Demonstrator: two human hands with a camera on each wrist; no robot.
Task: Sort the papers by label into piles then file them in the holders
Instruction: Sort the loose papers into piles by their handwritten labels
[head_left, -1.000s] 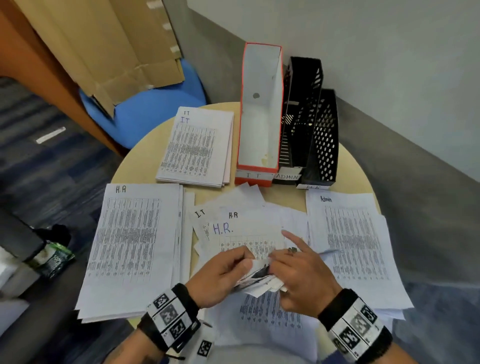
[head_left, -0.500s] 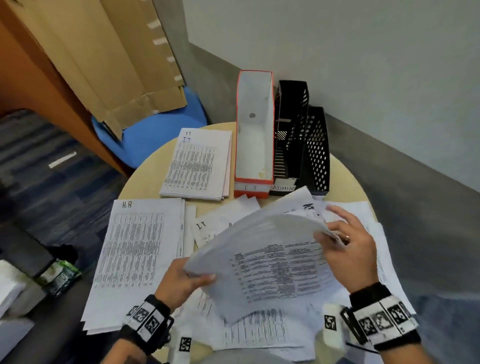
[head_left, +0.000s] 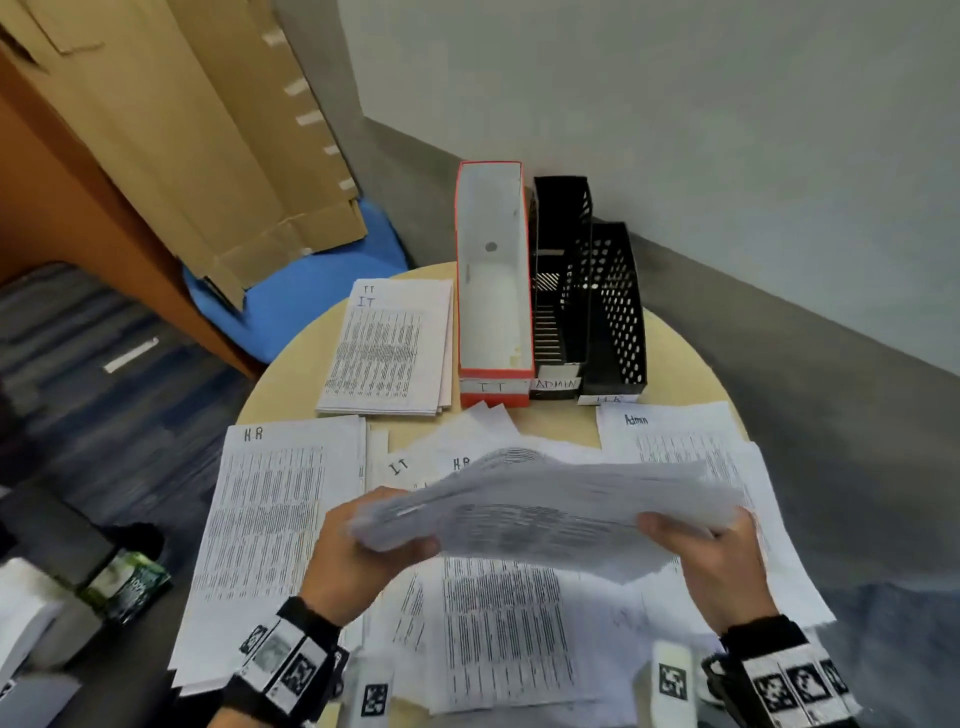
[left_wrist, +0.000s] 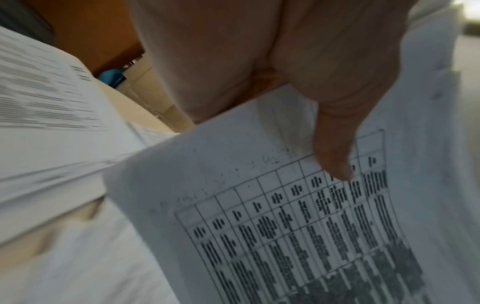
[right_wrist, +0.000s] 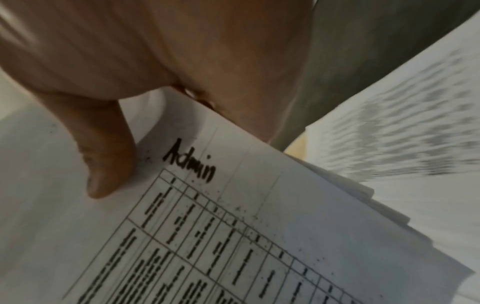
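Both hands hold a bundle of printed papers (head_left: 545, 512) flat above the table's middle. My left hand (head_left: 363, 556) grips its left end, thumb on top (left_wrist: 335, 160). My right hand (head_left: 711, 561) grips the right end; the top sheet (right_wrist: 233, 226) there reads "Admin". On the table lie an H.R pile (head_left: 275, 519) at left, an IT pile (head_left: 387, 353) at the back, an Admin pile (head_left: 675, 431) at right, and loose mixed sheets (head_left: 498, 623) in the middle. Three holders stand at the back: red-and-white IT (head_left: 493, 291), black ADMIN (head_left: 558, 291), black H.R (head_left: 615, 312).
The round wooden table (head_left: 280, 374) sits in a corner by a grey-and-white wall. Flattened cardboard (head_left: 208, 130) leans over a blue chair (head_left: 306, 291) at back left. A green packet (head_left: 130, 582) lies on a dark surface at left.
A second ago both hands were picking at the loose sheets on the table. They lifted a bundle, and it now lies flatter and lower between the hands.
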